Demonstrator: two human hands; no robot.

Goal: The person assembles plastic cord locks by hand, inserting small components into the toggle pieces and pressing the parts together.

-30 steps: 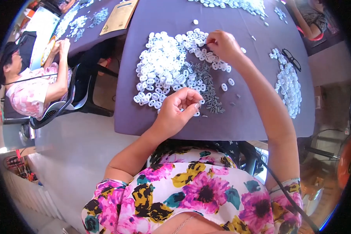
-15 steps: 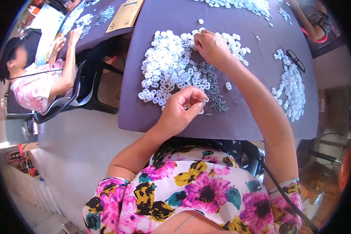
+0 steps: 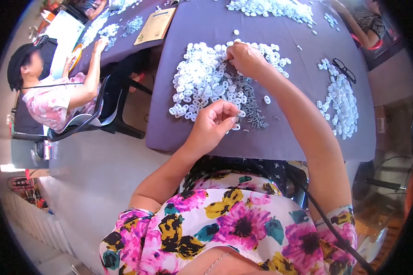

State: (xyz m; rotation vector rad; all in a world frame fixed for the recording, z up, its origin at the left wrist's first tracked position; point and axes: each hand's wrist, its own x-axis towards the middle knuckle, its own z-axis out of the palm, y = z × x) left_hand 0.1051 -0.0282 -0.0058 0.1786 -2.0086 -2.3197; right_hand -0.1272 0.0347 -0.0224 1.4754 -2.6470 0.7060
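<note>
My left hand (image 3: 214,121) hovers palm up at the near edge of a heap of small white oval plastic pieces with two holes (image 3: 198,71). Its fingers curl toward the thumb; white pieces show beside the fingertips, but whether they are held is unclear. At the far side of the heap, my right hand (image 3: 246,58) points down with fingers pinched together, its tips partly hidden among the pieces. Between the hands lies a pile of small grey screw-like parts (image 3: 248,98), next to the white ones.
Dark eyeglasses (image 3: 345,70) lie by another white heap (image 3: 342,107) on the right of the purple-grey tablecloth (image 3: 289,142). More white pieces (image 3: 273,9) are at the far edge. A seated co-worker (image 3: 55,94) handles parts at the left, near a brown envelope (image 3: 155,26).
The whole view has shifted slightly. Both my hands keep nearly the same places beside the heap, with the right hand's fingers still pinched at its far side.
</note>
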